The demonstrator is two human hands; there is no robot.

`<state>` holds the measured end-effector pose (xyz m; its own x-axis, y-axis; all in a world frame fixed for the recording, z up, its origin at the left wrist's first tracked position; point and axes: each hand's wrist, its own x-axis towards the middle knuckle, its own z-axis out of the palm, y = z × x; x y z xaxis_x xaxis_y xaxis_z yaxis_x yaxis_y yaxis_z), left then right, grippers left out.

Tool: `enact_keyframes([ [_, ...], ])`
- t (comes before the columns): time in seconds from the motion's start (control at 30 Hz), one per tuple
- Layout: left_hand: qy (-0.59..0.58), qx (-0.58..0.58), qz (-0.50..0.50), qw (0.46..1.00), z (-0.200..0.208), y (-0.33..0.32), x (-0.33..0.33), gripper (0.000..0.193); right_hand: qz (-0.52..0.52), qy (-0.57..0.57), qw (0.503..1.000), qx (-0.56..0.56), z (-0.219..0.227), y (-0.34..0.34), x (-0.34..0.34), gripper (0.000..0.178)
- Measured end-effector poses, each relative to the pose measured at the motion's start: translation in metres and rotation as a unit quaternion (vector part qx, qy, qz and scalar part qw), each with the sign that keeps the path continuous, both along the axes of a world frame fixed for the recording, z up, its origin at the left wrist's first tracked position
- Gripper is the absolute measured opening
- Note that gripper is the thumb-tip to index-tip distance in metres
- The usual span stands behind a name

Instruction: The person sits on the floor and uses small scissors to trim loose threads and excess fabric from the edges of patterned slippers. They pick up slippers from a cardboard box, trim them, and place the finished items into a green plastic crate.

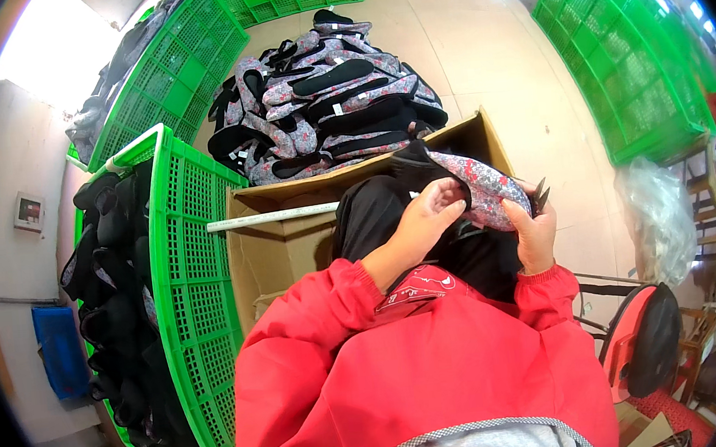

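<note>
A soft slipper point(478, 181), grey with red flowers and a black lining, is held up above my lap between both hands. At its left edge my left hand point(427, 217) is closed, thumb and fingers near together on the black opening, some fingertips hidden. My right hand point(536, 229) grips the other end, thumb on the floral fabric. Small dark thread snips point(541, 195) stick out beyond the fingers of that same hand, blades pointing up.
An open cardboard box point(293, 255) stands before me, crossed by a pale strip point(272, 217). Behind it lies a heap of similar slippers point(322, 99). Green crates point(201, 322) rise on the left, one filled with black slippers point(119, 312); another green crate point(624, 55) is at right, near clear plastic point(660, 218).
</note>
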<state>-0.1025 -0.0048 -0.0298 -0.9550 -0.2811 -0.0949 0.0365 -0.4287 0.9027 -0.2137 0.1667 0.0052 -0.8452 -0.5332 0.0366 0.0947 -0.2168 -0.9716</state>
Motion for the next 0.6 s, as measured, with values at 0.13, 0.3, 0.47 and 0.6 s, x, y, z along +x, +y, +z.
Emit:
enact_keyframes([
  [0.13,0.016,0.194,0.020,0.981,-0.021,0.020,-0.014,0.031,0.007,0.080,0.993,0.087,0.003,0.003,0.012,0.036],
  [0.3,-0.058,0.245,0.048,0.967,-0.030,0.021,0.009,0.025,0.039,0.069,0.990,0.120,-0.014,0.002,0.031,0.038],
  [0.47,-0.100,0.227,0.069,0.966,-0.028,0.015,0.031,0.023,0.052,0.154,0.975,0.153,-0.012,-0.006,0.046,0.039],
  [0.6,-0.141,0.229,0.081,0.960,-0.020,0.016,0.046,0.023,0.065,0.179,0.968,0.164,-0.010,-0.007,0.060,0.039],
])
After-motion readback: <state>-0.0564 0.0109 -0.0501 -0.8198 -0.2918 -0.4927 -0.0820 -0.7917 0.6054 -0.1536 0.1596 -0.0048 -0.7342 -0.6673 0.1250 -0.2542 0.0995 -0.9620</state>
